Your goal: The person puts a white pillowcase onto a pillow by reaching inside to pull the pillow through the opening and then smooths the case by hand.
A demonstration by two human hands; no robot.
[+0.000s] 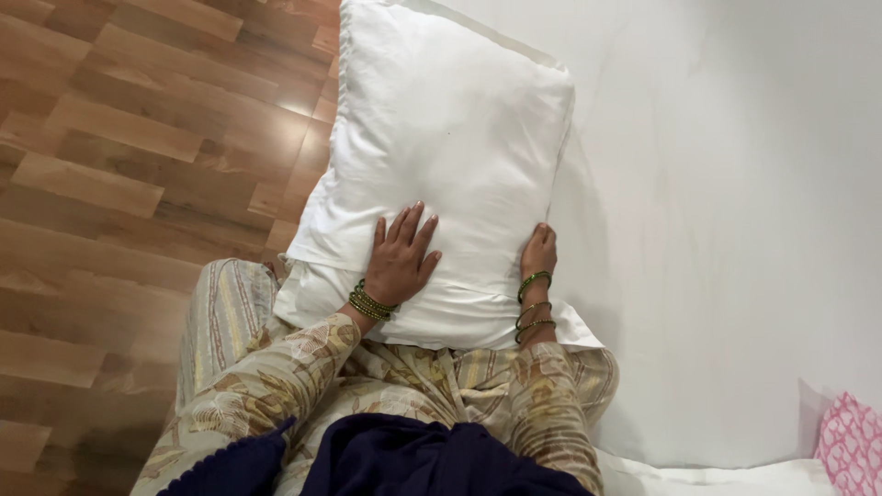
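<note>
- The bed (pixel 735 230) in front of me wears a smooth white sheet.
- A white pillow (pixel 441 138) lies on its edge.
- A pink patterned cloth (pixel 850 441) sits at its corner.

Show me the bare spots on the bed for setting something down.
The white bedsheet is bare between the white pillow and the pink patterned cloth at the lower right corner. It is crowded at the pillow's near end, where the left hand presses on it and the right hand grips its edge.

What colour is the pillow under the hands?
The pillow is plain white, as the head view shows.
</note>
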